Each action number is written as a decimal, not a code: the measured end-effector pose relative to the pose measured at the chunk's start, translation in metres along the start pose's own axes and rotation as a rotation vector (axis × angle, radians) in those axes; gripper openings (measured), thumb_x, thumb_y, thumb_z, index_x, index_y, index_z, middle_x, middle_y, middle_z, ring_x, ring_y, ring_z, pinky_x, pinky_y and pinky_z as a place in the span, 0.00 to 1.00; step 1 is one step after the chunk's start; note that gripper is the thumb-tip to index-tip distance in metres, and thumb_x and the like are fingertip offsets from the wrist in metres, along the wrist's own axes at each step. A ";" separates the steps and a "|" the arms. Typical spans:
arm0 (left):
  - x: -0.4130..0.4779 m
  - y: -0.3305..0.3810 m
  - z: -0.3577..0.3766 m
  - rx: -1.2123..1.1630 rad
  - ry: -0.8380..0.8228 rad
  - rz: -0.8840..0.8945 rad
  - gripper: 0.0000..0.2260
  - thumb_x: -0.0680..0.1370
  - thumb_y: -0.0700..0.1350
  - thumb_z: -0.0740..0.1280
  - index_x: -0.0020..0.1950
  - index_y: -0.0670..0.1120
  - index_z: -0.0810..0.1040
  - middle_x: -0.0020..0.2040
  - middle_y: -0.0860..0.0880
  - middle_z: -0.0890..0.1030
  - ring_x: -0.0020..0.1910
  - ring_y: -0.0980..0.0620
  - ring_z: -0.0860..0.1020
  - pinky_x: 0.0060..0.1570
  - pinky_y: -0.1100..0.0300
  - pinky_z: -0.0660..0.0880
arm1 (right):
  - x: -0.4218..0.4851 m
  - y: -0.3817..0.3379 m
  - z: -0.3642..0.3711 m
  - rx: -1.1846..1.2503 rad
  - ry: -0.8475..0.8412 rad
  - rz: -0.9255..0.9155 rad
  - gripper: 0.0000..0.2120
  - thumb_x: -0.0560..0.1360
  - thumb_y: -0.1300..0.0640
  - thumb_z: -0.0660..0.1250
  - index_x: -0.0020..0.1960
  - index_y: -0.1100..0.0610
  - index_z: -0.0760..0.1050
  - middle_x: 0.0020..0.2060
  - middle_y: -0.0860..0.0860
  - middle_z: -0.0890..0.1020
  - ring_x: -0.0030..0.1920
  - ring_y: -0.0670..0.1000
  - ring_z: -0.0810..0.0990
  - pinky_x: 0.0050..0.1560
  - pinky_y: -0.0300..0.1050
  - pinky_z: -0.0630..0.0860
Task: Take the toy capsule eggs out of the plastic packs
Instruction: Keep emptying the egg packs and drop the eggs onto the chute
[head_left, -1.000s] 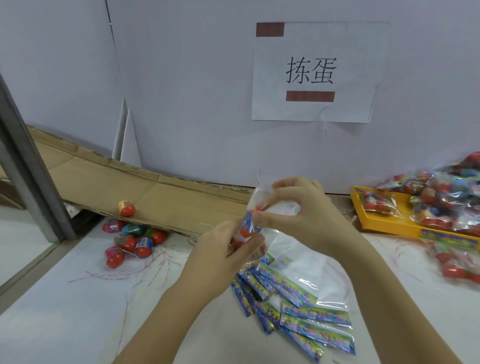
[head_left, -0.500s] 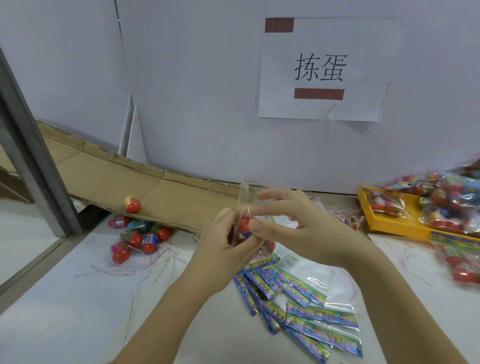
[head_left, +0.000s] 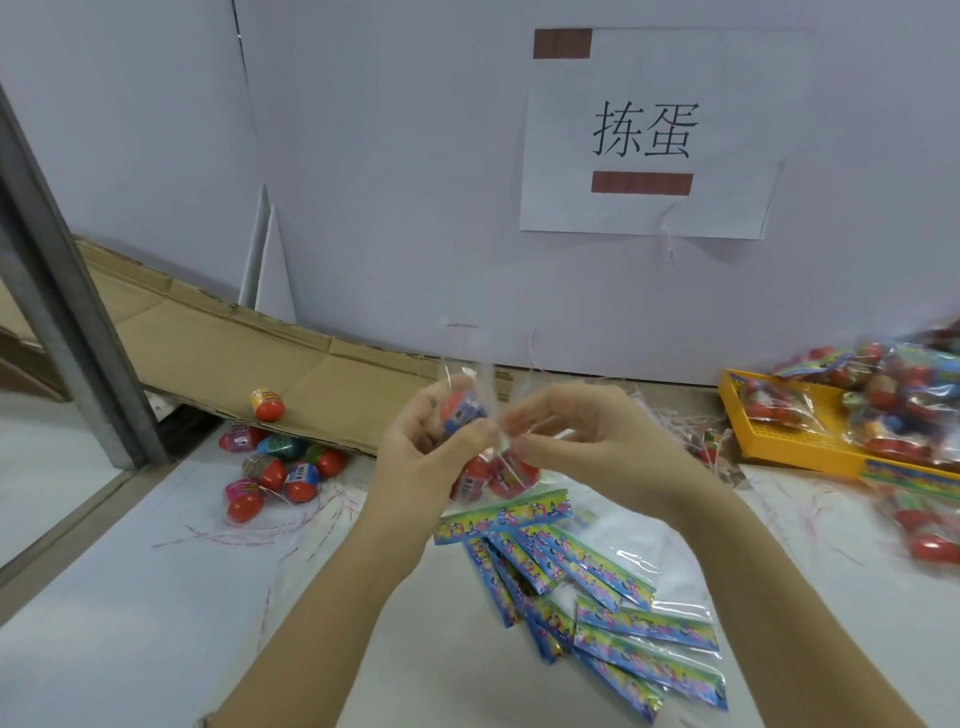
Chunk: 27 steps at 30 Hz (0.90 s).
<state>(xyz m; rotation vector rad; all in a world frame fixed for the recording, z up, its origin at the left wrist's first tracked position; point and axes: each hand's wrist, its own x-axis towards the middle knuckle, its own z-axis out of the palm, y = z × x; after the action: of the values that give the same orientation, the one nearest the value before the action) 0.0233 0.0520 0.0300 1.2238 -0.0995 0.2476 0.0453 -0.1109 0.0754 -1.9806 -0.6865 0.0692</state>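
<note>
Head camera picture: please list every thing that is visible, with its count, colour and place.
clear plastic pack with red capsule eggs: one, transparent, held up, centre
loose plastic capsule eggs: about seven, mostly red, left, by cardboard
empty flat plastic packs: several, clear with blue-green strips, front centre
yellow plastic tray: one, right, under full egg packs
brown cardboard sheet: one, back left
white paper sign: one, on wall
left hand: one, grips pack
right hand: one, pinches pack

White table (head_left: 130, 597) bears loose eggs (head_left: 270, 473), empty packs (head_left: 597, 587), tray (head_left: 810, 457).
</note>
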 end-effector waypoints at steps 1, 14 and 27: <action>0.001 -0.001 0.000 -0.018 0.013 0.007 0.22 0.59 0.46 0.75 0.52 0.46 0.80 0.38 0.47 0.84 0.35 0.50 0.83 0.35 0.57 0.82 | 0.000 0.000 0.001 0.000 0.004 -0.008 0.07 0.73 0.59 0.70 0.46 0.48 0.82 0.39 0.44 0.85 0.38 0.41 0.81 0.43 0.40 0.78; 0.003 0.003 -0.007 -0.038 0.134 -0.050 0.10 0.68 0.40 0.74 0.49 0.47 0.82 0.39 0.43 0.82 0.35 0.50 0.82 0.37 0.56 0.81 | 0.005 0.006 0.009 0.020 0.087 -0.027 0.09 0.74 0.57 0.68 0.40 0.44 0.81 0.37 0.42 0.84 0.39 0.44 0.81 0.42 0.40 0.76; 0.013 0.023 -0.020 -0.194 0.310 -0.014 0.07 0.74 0.45 0.70 0.36 0.50 0.85 0.37 0.50 0.83 0.38 0.49 0.81 0.44 0.50 0.80 | 0.019 0.029 0.045 0.434 0.243 0.105 0.14 0.77 0.67 0.61 0.47 0.53 0.82 0.37 0.50 0.82 0.32 0.46 0.78 0.29 0.38 0.76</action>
<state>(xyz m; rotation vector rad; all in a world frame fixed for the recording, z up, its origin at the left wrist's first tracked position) 0.0290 0.0800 0.0469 0.9807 0.1516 0.4030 0.0589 -0.0757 0.0331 -1.5718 -0.3704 0.0359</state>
